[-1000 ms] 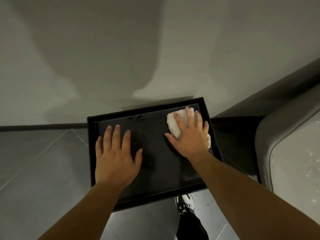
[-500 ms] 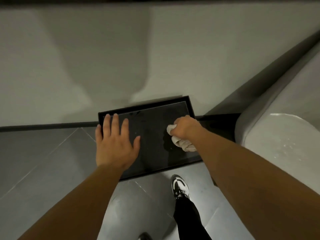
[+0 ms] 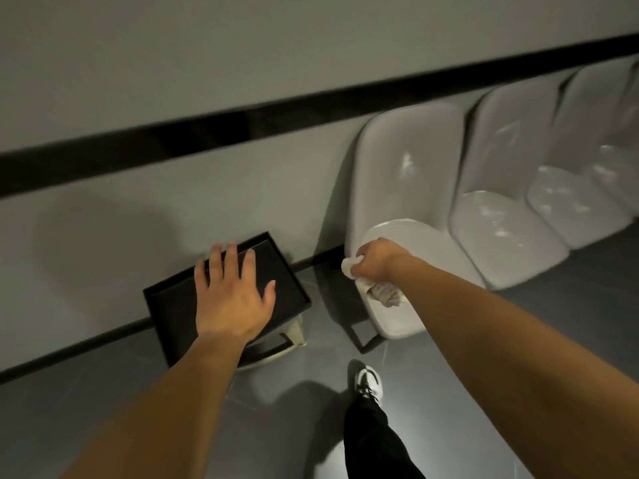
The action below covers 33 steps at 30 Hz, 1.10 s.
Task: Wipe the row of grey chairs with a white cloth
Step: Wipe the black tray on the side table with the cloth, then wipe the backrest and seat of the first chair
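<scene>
Several chairs [image 3: 408, 160] stretch rightward from my right hand [image 3: 378, 259], fingers [image 3: 360, 258] gripping the cloth [image 3: 382, 292] at the nearest seat; left hand [image 3: 230, 295] flat on the table [image 3: 173, 305].

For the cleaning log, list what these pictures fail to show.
1. Head view: most of the cloth, bunched inside the right hand.
2. Table top beneath the left hand, contact unclear.
3. Farthest chairs, blurred and cut by the right edge.

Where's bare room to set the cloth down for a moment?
The second chair's seat and the third's are bare. The nearest chair's seat is free behind the right hand gripping the white cloth. The black tray is crowded: the left hand covers its middle.
</scene>
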{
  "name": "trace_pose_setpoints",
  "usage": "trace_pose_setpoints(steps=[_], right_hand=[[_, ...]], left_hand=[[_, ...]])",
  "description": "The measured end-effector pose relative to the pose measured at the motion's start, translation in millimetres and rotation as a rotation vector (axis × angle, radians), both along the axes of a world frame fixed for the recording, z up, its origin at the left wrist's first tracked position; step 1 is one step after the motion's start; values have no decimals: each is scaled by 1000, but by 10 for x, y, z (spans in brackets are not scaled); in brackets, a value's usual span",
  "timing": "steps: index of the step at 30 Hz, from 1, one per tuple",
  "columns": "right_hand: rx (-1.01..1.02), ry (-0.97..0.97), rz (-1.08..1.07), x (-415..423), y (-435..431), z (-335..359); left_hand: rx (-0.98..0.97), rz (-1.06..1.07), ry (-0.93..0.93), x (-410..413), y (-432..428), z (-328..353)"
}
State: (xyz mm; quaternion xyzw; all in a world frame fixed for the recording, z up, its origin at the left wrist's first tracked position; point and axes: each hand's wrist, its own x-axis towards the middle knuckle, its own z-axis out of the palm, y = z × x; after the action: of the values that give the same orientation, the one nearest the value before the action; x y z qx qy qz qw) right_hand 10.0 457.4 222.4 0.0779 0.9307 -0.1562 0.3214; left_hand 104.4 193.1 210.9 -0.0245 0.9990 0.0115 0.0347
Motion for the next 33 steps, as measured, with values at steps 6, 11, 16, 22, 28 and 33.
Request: trace_pose_setpoints(steps=[6, 11, 16, 22, 28, 33], right_hand=[[14, 56, -95, -99, 1005, 284], [-5, 91, -8, -574, 1872, 97], [22, 71, 153, -1128, 2757, -353], [-76, 92, 247, -1592, 3702, -658], [-221, 190, 203, -1805, 4058, -1026], [-230, 282, 231, -1936, 4016, -1461]], left_hand=[[10, -113, 25, -246, 838, 249], [-20, -144, -67, -652, 1657, 52], [-96, -71, -149, -1052, 2612, -203], [-53, -87, -73, -1383, 3827, -347], [-32, -31, 20, -1719, 4225, -699], [-89, 71, -2, -1882, 4028, -1351]])
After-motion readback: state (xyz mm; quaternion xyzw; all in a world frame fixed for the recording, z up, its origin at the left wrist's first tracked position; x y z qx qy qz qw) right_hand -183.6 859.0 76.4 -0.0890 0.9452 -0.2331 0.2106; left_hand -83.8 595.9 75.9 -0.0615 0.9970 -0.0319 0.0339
